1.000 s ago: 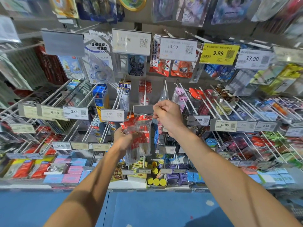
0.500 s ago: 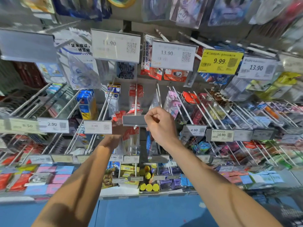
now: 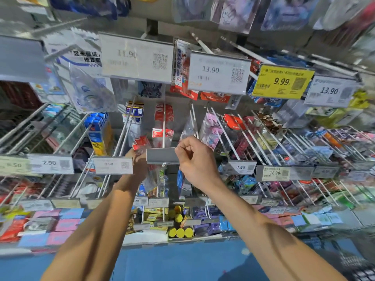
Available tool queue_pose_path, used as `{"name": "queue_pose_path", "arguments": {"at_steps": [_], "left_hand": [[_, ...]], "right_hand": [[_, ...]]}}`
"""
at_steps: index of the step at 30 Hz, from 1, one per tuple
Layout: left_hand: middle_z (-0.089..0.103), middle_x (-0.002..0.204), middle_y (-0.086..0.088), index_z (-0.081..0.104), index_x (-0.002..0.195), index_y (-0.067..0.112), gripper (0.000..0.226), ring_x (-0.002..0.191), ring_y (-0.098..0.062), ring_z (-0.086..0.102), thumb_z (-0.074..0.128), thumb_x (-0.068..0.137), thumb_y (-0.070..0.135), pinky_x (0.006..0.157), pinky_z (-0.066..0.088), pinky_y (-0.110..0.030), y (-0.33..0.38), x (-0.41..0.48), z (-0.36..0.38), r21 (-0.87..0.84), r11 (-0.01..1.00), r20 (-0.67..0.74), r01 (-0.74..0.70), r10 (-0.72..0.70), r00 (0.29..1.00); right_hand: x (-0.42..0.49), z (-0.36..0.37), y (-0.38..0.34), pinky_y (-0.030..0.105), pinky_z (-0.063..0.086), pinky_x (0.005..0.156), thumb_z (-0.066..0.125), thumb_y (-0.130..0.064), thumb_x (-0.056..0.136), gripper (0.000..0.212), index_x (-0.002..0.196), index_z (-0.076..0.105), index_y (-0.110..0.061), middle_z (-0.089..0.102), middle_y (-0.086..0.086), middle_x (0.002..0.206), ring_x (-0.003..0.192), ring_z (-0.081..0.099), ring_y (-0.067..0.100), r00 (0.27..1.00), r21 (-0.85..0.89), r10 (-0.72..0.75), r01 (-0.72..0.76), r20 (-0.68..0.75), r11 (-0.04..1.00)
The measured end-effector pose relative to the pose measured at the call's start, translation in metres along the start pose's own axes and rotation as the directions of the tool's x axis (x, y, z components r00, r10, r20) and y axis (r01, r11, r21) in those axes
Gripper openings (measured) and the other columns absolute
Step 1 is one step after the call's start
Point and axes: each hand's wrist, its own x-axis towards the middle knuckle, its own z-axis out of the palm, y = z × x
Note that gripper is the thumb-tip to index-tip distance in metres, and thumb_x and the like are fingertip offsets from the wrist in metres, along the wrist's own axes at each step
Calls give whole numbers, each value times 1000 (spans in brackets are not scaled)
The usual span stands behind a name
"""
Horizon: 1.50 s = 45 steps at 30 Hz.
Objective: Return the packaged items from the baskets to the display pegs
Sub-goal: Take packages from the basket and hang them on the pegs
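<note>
A clear packet with a red header [image 3: 141,143] is held up by my left hand [image 3: 140,167], just left of a white display peg [image 3: 164,128]. Much of that hand is hidden behind the price labels, and the packet's clear body hangs below it. My right hand [image 3: 195,159] pinches the right end of the blank grey label holder [image 3: 161,156] at the peg's tip. Similar red-topped packets [image 3: 163,133] hang further back on this peg.
Neighbouring pegs crowd both sides, with a 9.90 label [image 3: 113,165] at left and a 4.90 label [image 3: 241,167] at right. Large price cards [image 3: 218,72] hang overhead. Boxes and yellow-capped tubes [image 3: 180,232] fill the bottom shelf.
My left hand has risen with the packet from below the label holder to peg height. My right hand stays pinched on the holder. The view has moved closer.
</note>
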Motion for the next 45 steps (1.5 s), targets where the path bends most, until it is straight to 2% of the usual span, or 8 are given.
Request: {"name": "queue_pose_path", "arguments": {"at_steps": [6,10,14,24,29,34,39,45], "left_hand": [[71,117,-16,67,116,7,25,113,-31,67,67,93,18,91,58,-40,-36,2,-37,-104,980,94,170,-160,983],[67,79,-8,72,104,7,29,58,-14,56,84,77,13,46,44,-22,-9,-51,-31,-195,979,173,57,-23,985],[62,66,-8,72,101,-2,32,42,-12,43,85,74,9,37,30,-18,-5,-86,-38,-27,999,150,27,-22,988],[72,75,-5,69,100,5,31,57,-14,63,85,74,1,50,49,-27,18,-147,-23,72,994,395,-82,48,917],[54,59,-6,69,78,16,21,47,-19,40,88,76,24,46,30,-33,19,-150,-18,38,990,419,-137,109,901],[50,81,-19,65,85,12,43,70,-37,40,82,80,51,65,35,-55,13,-154,-10,-47,993,390,-107,117,914],[59,70,-1,66,87,17,38,55,-19,46,75,82,53,49,41,-28,13,-159,-8,-7,993,362,-114,109,926],[74,119,-6,69,125,15,71,115,-27,67,60,85,73,105,47,-49,10,-160,-14,3,1000,311,-20,18,950]], "right_hand": [[0,3,-4,13,39,56,61,-13,96,18,82,56,-21,52,-13,65,59,49,-3,1000,-25,17,-17,-11,1000],[-4,4,-6,33,47,63,58,-14,97,21,80,52,-24,51,-12,64,59,48,6,999,-32,37,-38,-18,999],[-14,3,-11,39,48,58,55,-8,97,15,84,54,-15,54,-13,66,59,57,15,1000,-34,2,-2,-15,999],[-31,-4,-18,50,55,68,51,-20,102,14,88,52,-20,64,4,78,71,66,29,998,-10,40,-40,49,999],[-33,-8,-19,35,43,58,49,-22,104,12,93,50,-18,56,-3,70,60,54,16,996,-76,-21,27,82,997],[-36,-8,-13,26,40,58,65,-24,95,13,97,52,-25,61,-14,79,67,57,4,992,-124,-10,26,126,992],[-36,-9,-10,24,44,63,78,-5,76,26,90,60,-18,57,-16,94,77,57,6,981,-101,71,-53,179,994],[-38,-4,-7,24,46,61,76,-5,78,21,82,63,-21,59,-3,73,67,55,11,981,-79,115,-104,155,991]]}}
